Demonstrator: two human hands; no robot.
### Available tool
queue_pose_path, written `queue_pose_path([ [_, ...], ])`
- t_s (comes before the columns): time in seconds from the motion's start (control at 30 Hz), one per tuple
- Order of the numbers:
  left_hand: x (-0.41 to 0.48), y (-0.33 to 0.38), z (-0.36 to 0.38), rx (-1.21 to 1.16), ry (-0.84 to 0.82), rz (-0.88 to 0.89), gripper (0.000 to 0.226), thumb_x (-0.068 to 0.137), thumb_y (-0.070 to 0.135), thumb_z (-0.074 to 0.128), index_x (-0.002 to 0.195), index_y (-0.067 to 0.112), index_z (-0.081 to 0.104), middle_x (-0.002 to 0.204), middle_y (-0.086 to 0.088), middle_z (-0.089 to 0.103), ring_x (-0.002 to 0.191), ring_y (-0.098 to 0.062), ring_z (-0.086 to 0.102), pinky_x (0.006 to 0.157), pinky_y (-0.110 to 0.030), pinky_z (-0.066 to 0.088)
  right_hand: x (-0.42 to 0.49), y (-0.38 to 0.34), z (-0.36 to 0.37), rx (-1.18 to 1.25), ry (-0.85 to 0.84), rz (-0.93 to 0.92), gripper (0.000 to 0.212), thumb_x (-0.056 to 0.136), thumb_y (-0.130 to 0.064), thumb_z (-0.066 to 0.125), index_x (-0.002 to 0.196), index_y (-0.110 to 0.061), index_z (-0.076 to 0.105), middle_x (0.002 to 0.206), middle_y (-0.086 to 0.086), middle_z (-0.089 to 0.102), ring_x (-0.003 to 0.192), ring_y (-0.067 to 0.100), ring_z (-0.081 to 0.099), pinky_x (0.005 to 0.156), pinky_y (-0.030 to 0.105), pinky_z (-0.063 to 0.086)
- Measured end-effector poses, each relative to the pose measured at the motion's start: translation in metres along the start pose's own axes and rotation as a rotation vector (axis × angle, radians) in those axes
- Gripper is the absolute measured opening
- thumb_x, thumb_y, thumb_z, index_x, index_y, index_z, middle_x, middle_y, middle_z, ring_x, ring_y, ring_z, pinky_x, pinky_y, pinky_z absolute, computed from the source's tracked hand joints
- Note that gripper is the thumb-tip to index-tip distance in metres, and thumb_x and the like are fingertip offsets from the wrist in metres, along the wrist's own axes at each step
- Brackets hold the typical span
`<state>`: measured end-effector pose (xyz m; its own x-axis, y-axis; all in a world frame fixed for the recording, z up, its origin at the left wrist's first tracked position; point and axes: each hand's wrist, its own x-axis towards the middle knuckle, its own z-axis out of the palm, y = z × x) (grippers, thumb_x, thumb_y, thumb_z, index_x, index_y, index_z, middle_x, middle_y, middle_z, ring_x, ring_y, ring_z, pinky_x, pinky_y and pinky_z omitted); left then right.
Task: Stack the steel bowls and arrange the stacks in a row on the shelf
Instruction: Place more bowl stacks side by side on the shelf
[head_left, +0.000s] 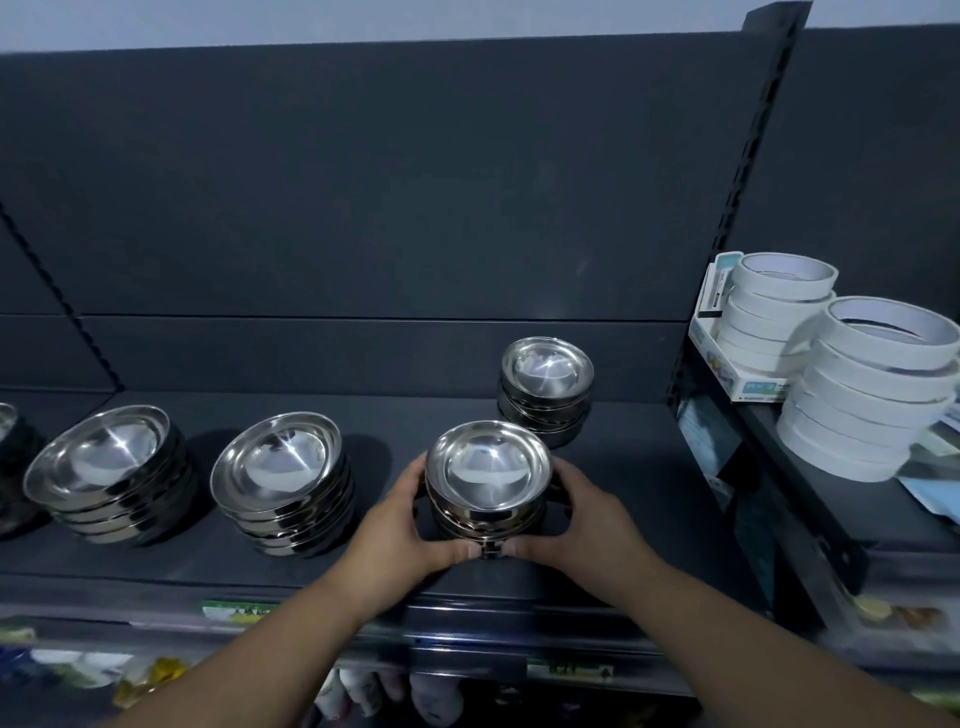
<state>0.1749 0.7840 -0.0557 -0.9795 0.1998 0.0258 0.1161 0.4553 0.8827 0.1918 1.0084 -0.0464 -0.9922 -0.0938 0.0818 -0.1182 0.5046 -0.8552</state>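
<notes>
A stack of small steel bowls (488, 473) stands near the front of the dark shelf (389, 421). My left hand (402, 525) grips its left side and my right hand (582, 519) grips its right side, thumbs meeting at the base in front. Behind it to the right stands another small stack (546, 389). To the left, two stacks of wider steel bowls (283, 480) (106, 470) stand side by side. A further bowl stack (8, 467) shows partly at the left edge.
On the neighbouring shelf to the right are stacked white tape rolls (872, 395) (774, 306) and a small box (748, 382). A slotted upright post (737, 208) divides the two shelf bays. Packaged goods (145, 675) lie on the lower shelf below.
</notes>
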Motion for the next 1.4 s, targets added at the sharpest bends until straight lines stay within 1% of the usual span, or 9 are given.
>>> queue_pose_path([
  [0.1,-0.002,0.003,-0.001,-0.012,0.040,0.001,0.112,0.055,0.034,0.092,0.146,0.031,0.028,0.134,0.021,0.050,0.126,0.004,0.045,0.109,-0.019,0.033,0.003,-0.002,-0.003,0.016,0.005,-0.012,0.085,0.054,-0.036,0.092,0.121,-0.053,0.044,0.113,-0.035,0.058,0.110,-0.019,0.050,0.091,0.003,0.038],
  [0.2,-0.003,0.005,-0.001,-0.019,0.067,0.021,0.097,0.058,0.026,0.091,0.135,0.041,0.035,0.125,0.030,0.050,0.120,0.012,0.046,0.103,-0.013,0.033,0.006,-0.004,-0.005,0.006,0.014,-0.032,0.083,0.054,-0.036,0.092,0.122,-0.050,0.047,0.113,-0.032,0.060,0.111,-0.017,0.052,0.092,0.005,0.039],
  [0.37,-0.004,0.008,0.001,-0.053,0.082,0.015,0.101,0.058,0.029,0.091,0.140,0.039,0.032,0.125,0.028,0.049,0.123,0.007,0.045,0.105,-0.017,0.033,0.008,-0.006,-0.010,-0.002,0.000,-0.043,0.086,0.055,-0.037,0.092,0.128,-0.044,0.049,0.113,-0.034,0.059,0.110,-0.021,0.049,0.087,-0.004,0.035],
  [0.53,-0.008,0.008,0.009,-0.053,0.108,0.018,0.092,0.055,0.035,0.091,0.121,0.057,0.032,0.125,0.026,0.052,0.121,0.010,0.045,0.107,-0.017,0.032,0.010,-0.005,-0.015,-0.008,-0.031,-0.040,0.085,0.057,-0.027,0.092,0.124,-0.051,0.046,0.109,-0.038,0.057,0.108,-0.024,0.048,0.086,-0.004,0.036],
  [0.63,-0.009,0.004,0.012,-0.068,0.102,0.002,0.104,0.048,0.046,0.087,0.133,0.052,0.028,0.136,0.015,0.050,0.127,0.000,0.046,0.109,-0.023,0.034,0.010,-0.003,-0.015,-0.008,-0.041,-0.032,0.084,0.058,-0.024,0.092,0.114,-0.061,0.042,0.106,-0.041,0.058,0.107,-0.020,0.052,0.087,0.000,0.040],
  [0.83,-0.011,0.008,0.012,-0.075,0.078,0.009,0.109,0.060,0.014,0.090,0.142,0.041,0.024,0.134,0.020,0.049,0.123,0.004,0.048,0.107,-0.019,0.036,0.006,0.003,-0.007,0.019,0.007,-0.046,0.083,0.057,-0.018,0.092,0.112,-0.058,0.045,0.105,-0.039,0.061,0.106,-0.018,0.054,0.088,0.001,0.041],
  [1.0,-0.010,0.008,0.009,-0.063,0.055,0.002,0.111,0.060,0.017,0.090,0.144,0.040,0.023,0.140,0.016,0.048,0.125,0.002,0.048,0.111,-0.026,0.037,0.003,0.002,-0.005,0.038,0.024,-0.054,0.082,0.057,-0.020,0.093,0.113,-0.057,0.045,0.111,-0.034,0.060,0.109,-0.017,0.053,0.090,0.003,0.041],
  [1.2,-0.010,0.014,0.003,-0.027,0.084,0.010,0.111,0.059,0.033,0.089,0.148,0.035,0.023,0.146,0.011,0.041,0.131,-0.001,0.039,0.107,-0.019,0.031,0.007,-0.005,-0.012,0.061,0.007,-0.049,0.093,0.054,-0.031,0.093,0.131,-0.044,0.043,0.116,-0.031,0.058,0.111,-0.021,0.049,0.086,-0.002,0.037],
  [1.4,-0.009,0.018,-0.002,-0.008,0.091,0.016,0.107,0.060,0.031,0.089,0.147,0.036,0.027,0.147,0.012,0.039,0.129,0.002,0.034,0.105,-0.016,0.027,0.010,-0.005,-0.010,0.080,-0.002,-0.057,0.095,0.054,-0.033,0.093,0.136,-0.040,0.044,0.123,-0.027,0.059,0.118,-0.015,0.049,0.092,0.001,0.036],
])
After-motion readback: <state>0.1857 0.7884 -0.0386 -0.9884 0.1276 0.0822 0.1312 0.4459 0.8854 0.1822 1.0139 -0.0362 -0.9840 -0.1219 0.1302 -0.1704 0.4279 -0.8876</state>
